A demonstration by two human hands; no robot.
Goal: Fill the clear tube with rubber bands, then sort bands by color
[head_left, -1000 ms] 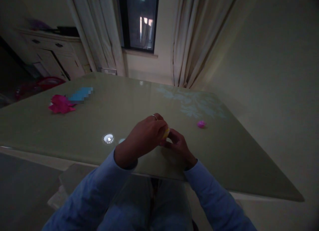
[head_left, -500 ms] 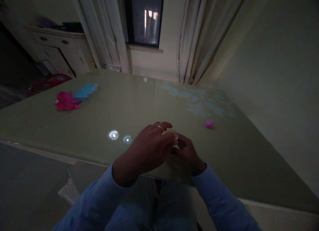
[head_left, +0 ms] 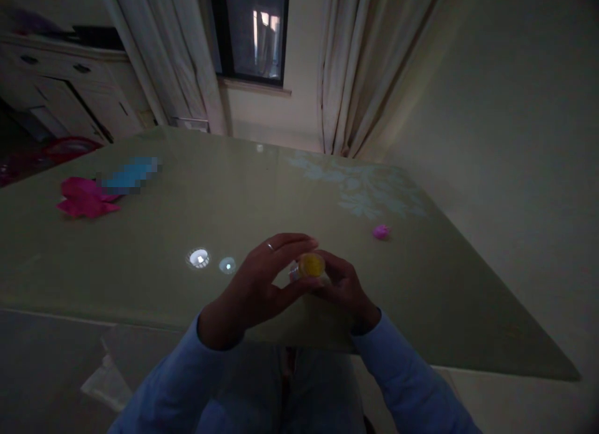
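A small clear round container point(head_left: 312, 265) with a yellow round face is held up between my two hands, above the near part of the table. My left hand point(head_left: 262, 265), with a ring on one finger, curves around it: the fingers pass over its top edge and the thumb lies along its lower edge. From the right, my right hand point(head_left: 344, 283) grips the container's side, its fingertips partly hidden behind it. Whether the yellow is a lid or the contents I cannot tell.
A greenish glossy table point(head_left: 421, 297) spreads before me, with a small pink-purple object point(head_left: 381, 232) on the right. On the left lie a crumpled bright pink piece point(head_left: 87, 198) and a blurred-out blue item point(head_left: 131, 174). Curtains point(head_left: 346, 66) hang beyond the far edge.
The container has turned so its yellow round face shows. My left fingers and thumb have spread wider around it. The view has shifted slightly to the right.
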